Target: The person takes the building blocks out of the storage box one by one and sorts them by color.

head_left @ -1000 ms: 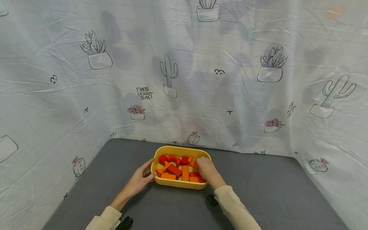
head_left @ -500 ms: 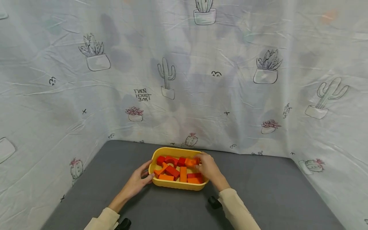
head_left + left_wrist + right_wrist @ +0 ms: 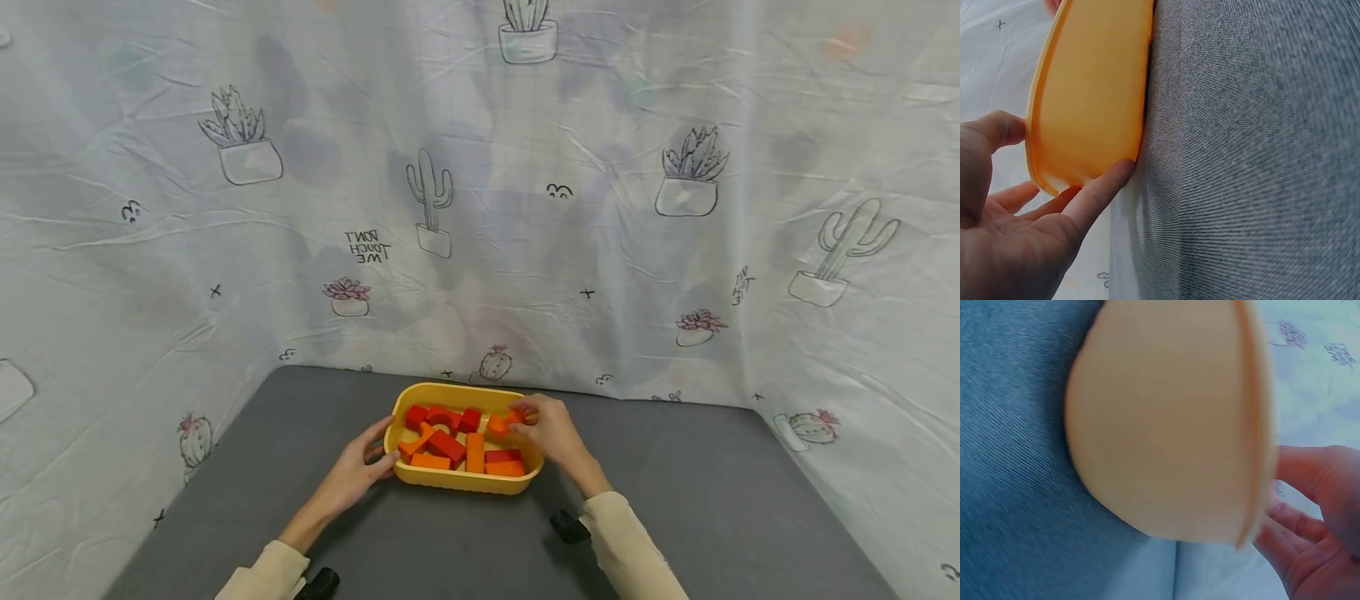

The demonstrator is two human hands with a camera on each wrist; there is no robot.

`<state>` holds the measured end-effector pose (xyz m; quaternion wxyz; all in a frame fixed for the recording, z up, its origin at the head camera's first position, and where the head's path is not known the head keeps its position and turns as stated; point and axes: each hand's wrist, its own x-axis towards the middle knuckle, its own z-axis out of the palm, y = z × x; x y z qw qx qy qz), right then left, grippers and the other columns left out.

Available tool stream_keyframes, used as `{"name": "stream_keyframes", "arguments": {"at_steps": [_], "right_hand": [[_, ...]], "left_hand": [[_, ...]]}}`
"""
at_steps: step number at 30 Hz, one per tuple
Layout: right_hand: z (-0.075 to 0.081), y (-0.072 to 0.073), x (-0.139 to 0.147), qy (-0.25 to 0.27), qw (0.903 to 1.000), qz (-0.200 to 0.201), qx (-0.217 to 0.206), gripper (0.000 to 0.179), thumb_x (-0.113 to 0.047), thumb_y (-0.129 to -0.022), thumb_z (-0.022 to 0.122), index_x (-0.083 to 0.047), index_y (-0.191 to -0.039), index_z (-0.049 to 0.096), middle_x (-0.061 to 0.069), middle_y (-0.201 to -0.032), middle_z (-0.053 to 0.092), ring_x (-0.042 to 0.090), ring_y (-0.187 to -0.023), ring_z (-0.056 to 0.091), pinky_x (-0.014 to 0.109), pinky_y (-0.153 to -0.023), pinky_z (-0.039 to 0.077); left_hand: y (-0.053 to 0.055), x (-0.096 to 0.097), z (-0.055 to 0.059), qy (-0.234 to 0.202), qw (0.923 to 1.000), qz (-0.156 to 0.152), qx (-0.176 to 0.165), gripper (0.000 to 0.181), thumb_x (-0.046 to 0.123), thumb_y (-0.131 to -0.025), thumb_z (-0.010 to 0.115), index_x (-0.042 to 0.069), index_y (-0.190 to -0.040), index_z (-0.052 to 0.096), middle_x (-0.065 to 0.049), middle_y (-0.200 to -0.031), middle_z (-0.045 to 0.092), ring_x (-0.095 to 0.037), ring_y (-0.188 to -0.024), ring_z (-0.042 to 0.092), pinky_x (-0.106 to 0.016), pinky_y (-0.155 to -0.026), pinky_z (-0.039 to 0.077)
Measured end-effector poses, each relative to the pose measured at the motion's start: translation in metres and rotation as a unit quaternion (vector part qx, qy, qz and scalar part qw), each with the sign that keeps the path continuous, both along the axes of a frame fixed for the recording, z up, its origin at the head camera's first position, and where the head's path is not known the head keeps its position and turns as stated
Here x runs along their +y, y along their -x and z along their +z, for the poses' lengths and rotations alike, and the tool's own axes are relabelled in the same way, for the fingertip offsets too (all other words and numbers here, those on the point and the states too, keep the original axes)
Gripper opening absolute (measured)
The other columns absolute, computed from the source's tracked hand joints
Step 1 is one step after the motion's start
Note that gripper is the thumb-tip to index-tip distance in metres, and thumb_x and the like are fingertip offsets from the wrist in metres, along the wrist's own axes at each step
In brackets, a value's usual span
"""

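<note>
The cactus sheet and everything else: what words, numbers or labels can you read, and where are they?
"DON'T TOUCH ME": backwards writing on the cactus sheet; the last word is hard to be sure of.
Slanted writing farther right on the sheet: too small to read.
Blurry writing on the sheet in the right wrist view: can't be read.
Yellow box and blocks: no readable words or numbers.

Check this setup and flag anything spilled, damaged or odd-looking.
One oddity: the lettering on the cactus-print backdrop, behind the table, runs backwards, perhaps because it hangs reversed. Otherwise nothing looks spilled or damaged; the red and orange blocks show within the yellow tray.
</note>
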<state>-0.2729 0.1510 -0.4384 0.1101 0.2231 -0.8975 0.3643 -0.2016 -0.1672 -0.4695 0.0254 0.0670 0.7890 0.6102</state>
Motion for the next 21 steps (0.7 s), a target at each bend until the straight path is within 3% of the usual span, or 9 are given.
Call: {"name": "stream_keyframes", "arguments": {"at_steps": [5, 9, 11, 15, 18, 21], "right_hand": [[0.013, -0.001, 0.013, 0.054, 0.9967, -0.033, -0.050, 0.028, -0.009, -0.080, 0.081, -0.006, -0.107, 0.074, 0.005, -0.099, 0.072, 0.023, -0.091, 0.069, 0.038, -0.081, 0.059], [0.020, -0.003, 0.027, 0.113, 0.9855, -0.038, -0.120, 0.032, -0.017, -0.083, 0.080, -0.007, -0.113, 0.073, 0.005, -0.104, 0.072, 0.024, -0.097, 0.067, 0.043, -0.089, 0.056], [0.021, -0.005, 0.035, 0.147, 0.9747, -0.033, -0.165, 0.035, -0.021, -0.084, 0.079, -0.007, -0.116, 0.072, 0.006, -0.109, 0.071, 0.023, -0.100, 0.066, 0.044, -0.093, 0.053], [0.020, -0.007, 0.049, 0.234, 0.9419, -0.020, -0.240, 0.041, -0.022, -0.086, 0.077, -0.004, -0.123, 0.067, 0.016, -0.120, 0.065, 0.026, -0.105, 0.065, 0.045, -0.098, 0.051], [0.017, -0.007, 0.060, 0.298, 0.9150, -0.030, -0.270, 0.047, -0.019, -0.088, 0.075, 0.002, -0.128, 0.061, 0.019, -0.122, 0.062, 0.028, -0.105, 0.066, 0.046, -0.100, 0.049], [0.014, -0.006, 0.073, 0.334, 0.8972, -0.056, -0.283, 0.054, -0.021, -0.089, 0.074, 0.005, -0.134, 0.055, 0.014, -0.120, 0.063, 0.021, -0.101, 0.067, 0.045, -0.101, 0.048]], "left_hand": [[0.000, 0.000, 0.002, 0.002, 1.0000, -0.003, 0.002, 0.063, 0.006, -0.097, 0.060, 0.003, -0.153, 0.030, -0.027, -0.150, 0.034, -0.044, -0.129, 0.046, -0.038, -0.086, 0.057], [0.000, -0.001, 0.001, 0.004, 1.0000, -0.001, 0.002, 0.063, 0.006, -0.097, 0.061, 0.003, -0.153, 0.030, -0.027, -0.150, 0.034, -0.044, -0.129, 0.045, -0.037, -0.085, 0.058], [0.000, -0.001, 0.001, 0.003, 1.0000, -0.001, 0.002, 0.063, 0.006, -0.097, 0.061, 0.003, -0.153, 0.030, -0.027, -0.150, 0.034, -0.044, -0.130, 0.045, -0.037, -0.085, 0.058], [-0.001, -0.002, 0.001, 0.000, 1.0000, -0.005, 0.003, 0.063, 0.006, -0.097, 0.060, 0.003, -0.153, 0.030, -0.028, -0.150, 0.033, -0.044, -0.130, 0.045, -0.036, -0.085, 0.058], [0.000, -0.001, 0.001, -0.002, 1.0000, -0.008, 0.003, 0.064, 0.005, -0.097, 0.060, 0.003, -0.153, 0.029, -0.028, -0.150, 0.034, -0.044, -0.129, 0.045, -0.036, -0.084, 0.058], [0.000, 0.000, 0.001, 0.000, 1.0000, -0.008, 0.003, 0.064, 0.005, -0.097, 0.060, 0.003, -0.153, 0.029, -0.028, -0.150, 0.034, -0.044, -0.129, 0.045, -0.036, -0.084, 0.058]]}}
